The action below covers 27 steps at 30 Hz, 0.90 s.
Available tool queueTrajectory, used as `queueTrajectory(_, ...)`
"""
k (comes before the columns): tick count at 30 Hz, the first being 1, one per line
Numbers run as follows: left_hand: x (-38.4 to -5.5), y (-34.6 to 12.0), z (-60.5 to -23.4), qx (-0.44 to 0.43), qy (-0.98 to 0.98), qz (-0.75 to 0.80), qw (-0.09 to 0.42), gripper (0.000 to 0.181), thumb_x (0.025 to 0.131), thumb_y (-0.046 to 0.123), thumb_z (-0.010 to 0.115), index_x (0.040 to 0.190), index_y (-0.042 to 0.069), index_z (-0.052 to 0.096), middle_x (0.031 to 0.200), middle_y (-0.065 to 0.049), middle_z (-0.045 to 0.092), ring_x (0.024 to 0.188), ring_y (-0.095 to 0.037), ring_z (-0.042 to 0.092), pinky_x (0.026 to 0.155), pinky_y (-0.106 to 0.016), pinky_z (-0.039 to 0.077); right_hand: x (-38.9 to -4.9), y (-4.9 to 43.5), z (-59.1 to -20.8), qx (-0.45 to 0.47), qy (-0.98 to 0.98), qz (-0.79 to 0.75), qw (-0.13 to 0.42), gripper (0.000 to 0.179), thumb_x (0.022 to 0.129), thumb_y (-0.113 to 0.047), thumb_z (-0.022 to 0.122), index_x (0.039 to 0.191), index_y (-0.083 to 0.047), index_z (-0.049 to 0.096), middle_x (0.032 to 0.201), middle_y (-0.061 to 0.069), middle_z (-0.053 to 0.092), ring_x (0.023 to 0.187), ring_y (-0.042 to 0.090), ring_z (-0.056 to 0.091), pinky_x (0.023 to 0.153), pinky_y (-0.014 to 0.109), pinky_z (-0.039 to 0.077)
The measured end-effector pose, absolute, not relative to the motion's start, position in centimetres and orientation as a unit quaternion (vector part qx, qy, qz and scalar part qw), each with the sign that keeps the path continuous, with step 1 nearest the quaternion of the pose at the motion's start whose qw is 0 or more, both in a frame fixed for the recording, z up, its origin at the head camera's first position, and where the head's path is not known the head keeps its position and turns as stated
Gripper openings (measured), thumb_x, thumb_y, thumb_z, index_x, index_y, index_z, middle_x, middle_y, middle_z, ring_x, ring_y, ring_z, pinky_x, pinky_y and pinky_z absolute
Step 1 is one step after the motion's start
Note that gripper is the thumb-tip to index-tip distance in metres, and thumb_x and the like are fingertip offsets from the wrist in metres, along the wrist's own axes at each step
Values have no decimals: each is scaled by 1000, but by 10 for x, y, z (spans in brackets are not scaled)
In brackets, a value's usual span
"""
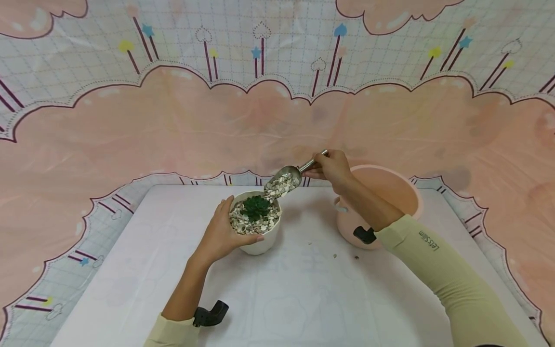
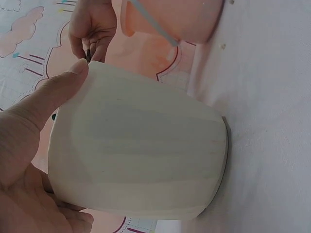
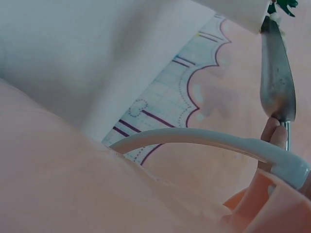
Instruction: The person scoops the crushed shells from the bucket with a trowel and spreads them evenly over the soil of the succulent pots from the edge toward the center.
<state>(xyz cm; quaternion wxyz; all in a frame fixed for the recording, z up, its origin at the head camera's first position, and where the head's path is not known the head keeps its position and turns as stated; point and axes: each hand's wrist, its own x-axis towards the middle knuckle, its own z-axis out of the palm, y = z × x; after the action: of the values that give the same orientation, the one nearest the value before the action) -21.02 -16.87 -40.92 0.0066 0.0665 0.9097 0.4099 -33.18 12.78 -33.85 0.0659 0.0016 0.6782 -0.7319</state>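
Observation:
A white pot (image 1: 261,243) stands on the table with a small dark green succulent (image 1: 256,207) amid pale pebbles (image 1: 243,222). My left hand (image 1: 223,236) grips the pot round its near left side, thumb along the front and fingers behind the rim; the left wrist view shows the pot's wall (image 2: 141,141) close up. My right hand (image 1: 331,168) holds a metal scoop (image 1: 309,165) by its handle. The scoop, loaded with pebbles (image 1: 283,184), tilts down to the left with its lip at the pot's right rim. In the right wrist view the scoop (image 3: 278,73) meets the pot's edge.
A pink bucket (image 1: 347,230) with a pale handle (image 1: 341,207) stands on the right, under my right forearm. Two small loose bits, one a pebble (image 1: 335,256), lie on the white table (image 1: 303,299) before it. A patterned cloth (image 1: 260,120) hangs behind.

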Motion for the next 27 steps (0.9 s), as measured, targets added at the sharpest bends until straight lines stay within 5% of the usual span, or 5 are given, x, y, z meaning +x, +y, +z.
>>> queueTrajectory(14, -211, -171, -410, 74, 904, 421, 8, 132, 73, 48, 96, 166, -3, 17, 167, -29, 22, 151, -50, 27, 115, -69, 32, -333, 128, -339, 9, 676, -734, 64, 27, 112, -10, 49, 122, 14, 53, 87, 18, 71, 71, 19, 77, 79, 32, 62)
queueTrajectory(27, -211, -171, -405, 82, 893, 441, 34, 133, 76, 41, 94, 167, 0, 7, 170, -30, 8, 154, -53, 17, 116, -71, 28, -334, 128, -338, 10, 678, -732, 67, 21, 112, -11, 50, 115, 9, 54, 88, 18, 71, 72, 20, 78, 80, 33, 61)
